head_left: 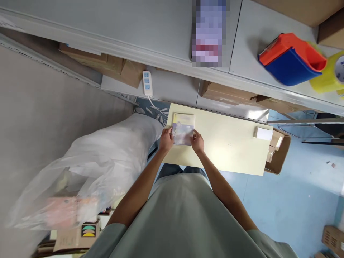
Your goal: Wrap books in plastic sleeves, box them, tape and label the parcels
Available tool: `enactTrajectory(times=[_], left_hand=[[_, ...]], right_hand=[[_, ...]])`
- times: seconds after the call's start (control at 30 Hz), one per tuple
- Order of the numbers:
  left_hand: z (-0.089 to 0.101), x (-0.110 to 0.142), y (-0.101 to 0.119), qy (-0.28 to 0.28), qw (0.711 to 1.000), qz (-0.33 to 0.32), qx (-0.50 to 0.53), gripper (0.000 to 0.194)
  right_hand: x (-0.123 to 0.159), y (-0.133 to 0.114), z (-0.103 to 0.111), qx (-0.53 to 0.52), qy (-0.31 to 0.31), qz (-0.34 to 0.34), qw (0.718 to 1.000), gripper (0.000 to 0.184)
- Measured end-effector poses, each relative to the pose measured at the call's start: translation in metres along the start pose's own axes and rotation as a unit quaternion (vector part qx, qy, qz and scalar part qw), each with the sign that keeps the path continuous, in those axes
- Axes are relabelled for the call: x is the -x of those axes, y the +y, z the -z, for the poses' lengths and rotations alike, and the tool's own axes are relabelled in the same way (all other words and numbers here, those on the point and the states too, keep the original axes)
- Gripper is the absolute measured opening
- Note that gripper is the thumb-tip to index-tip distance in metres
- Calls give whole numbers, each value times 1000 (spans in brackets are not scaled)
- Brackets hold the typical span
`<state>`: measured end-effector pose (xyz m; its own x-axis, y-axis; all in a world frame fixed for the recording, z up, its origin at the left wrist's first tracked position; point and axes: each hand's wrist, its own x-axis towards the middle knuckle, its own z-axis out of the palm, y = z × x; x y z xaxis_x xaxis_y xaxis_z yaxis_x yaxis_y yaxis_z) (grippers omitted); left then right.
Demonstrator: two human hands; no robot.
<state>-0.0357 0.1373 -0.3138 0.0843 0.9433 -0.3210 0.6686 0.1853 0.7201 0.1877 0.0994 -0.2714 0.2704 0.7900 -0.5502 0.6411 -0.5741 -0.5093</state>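
Note:
A flat, nearly square printed package (183, 125), yellow along the top and purple-grey below, lies on the cream table (228, 143). It looks like a thin book or a packet; I cannot tell which. My left hand (166, 139) grips its left edge with curled fingers. On the opposite edge, my right hand (197, 141) holds the lower right side between thumb and fingers. Both hands rest close to the tabletop, and the fingertips are partly hidden.
A white box (264, 133) sits at the table's right end, beside an open carton (281, 157). Above the table, a grey shelf (161, 32) carries a red-blue tape dispenser (292, 59) and yellow tape (329, 73). A power strip (147, 83) lies behind; plastic-wrapped bulk (115, 150) stands left.

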Motion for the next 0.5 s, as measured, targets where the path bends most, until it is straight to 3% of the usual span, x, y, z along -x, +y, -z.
enactTrajectory(times=[0.23, 0.5], left_hand=[[4, 9, 6, -10, 1000, -13, 15, 54], [38, 52, 14, -30, 998, -19, 47, 53]], right_hand=[[12, -7, 1, -19, 16, -26, 999, 52], [63, -9, 17, -92, 60, 6, 994, 47]])
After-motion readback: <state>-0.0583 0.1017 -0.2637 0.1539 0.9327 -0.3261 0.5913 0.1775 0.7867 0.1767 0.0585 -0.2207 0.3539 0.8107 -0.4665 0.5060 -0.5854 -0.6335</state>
